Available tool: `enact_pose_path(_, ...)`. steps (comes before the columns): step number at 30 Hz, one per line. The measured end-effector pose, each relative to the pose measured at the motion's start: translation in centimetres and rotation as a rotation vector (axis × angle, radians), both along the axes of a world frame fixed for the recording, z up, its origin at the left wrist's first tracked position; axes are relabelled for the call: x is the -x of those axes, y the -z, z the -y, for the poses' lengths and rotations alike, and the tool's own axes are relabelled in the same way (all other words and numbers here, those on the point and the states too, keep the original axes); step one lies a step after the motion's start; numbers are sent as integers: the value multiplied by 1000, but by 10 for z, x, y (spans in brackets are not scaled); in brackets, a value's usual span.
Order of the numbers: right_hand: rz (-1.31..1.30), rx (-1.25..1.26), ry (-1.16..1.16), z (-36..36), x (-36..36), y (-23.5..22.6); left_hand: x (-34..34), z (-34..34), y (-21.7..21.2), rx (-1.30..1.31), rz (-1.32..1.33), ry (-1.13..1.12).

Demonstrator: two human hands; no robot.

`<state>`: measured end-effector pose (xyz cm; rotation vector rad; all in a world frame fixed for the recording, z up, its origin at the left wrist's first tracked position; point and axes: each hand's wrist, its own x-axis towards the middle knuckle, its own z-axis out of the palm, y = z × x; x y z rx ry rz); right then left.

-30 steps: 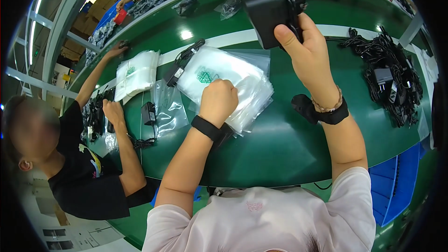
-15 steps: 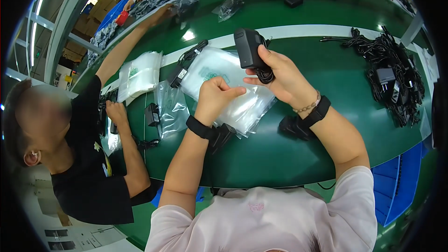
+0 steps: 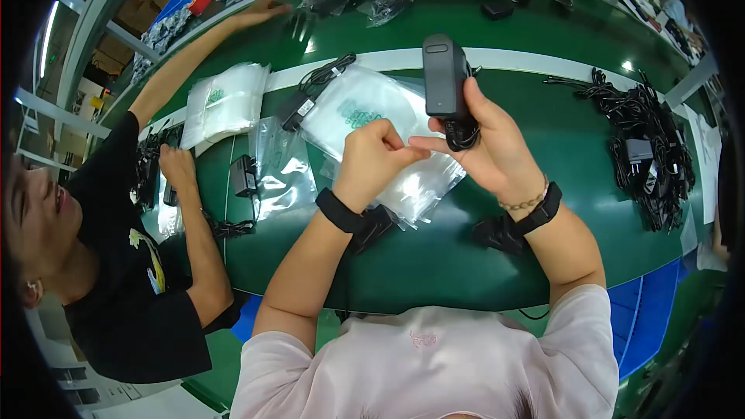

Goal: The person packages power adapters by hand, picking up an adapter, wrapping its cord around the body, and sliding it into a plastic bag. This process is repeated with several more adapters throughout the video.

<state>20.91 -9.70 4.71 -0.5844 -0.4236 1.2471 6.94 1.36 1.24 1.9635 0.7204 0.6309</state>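
Observation:
My right hand (image 3: 489, 147) holds a black power adapter (image 3: 443, 80) upright, its coiled cable (image 3: 463, 135) bunched against my palm. My left hand (image 3: 374, 161) is closed in a pinch just left of it, fingertips near the right thumb, over a stack of clear plastic bags (image 3: 372, 132) on the green table (image 3: 434, 256). Whether it pinches a bag edge I cannot tell. Both wrists wear black bands.
A person in a black shirt (image 3: 132, 287) sits to my left, one hand (image 3: 177, 167) on the table, the other arm (image 3: 194, 54) reaching far. More clear bags (image 3: 225, 101), an adapter (image 3: 243, 176) and a tangle of black cables (image 3: 648, 147) lie around.
My right hand brought the adapter from the far table toward me, up beside my left hand. My left hand lifted off the bag stack. The neighbour's arm stretched out across the table.

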Motion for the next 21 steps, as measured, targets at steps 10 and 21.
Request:
enact_pose_path(10, -35, 84, 40, -7, 5, 21, -3, 14, 1, -59, 24, 36)
enact_pose_path(21, 788, 217, 234, -12, 8, 22, 12, -5, -7, 114, 187, -204)
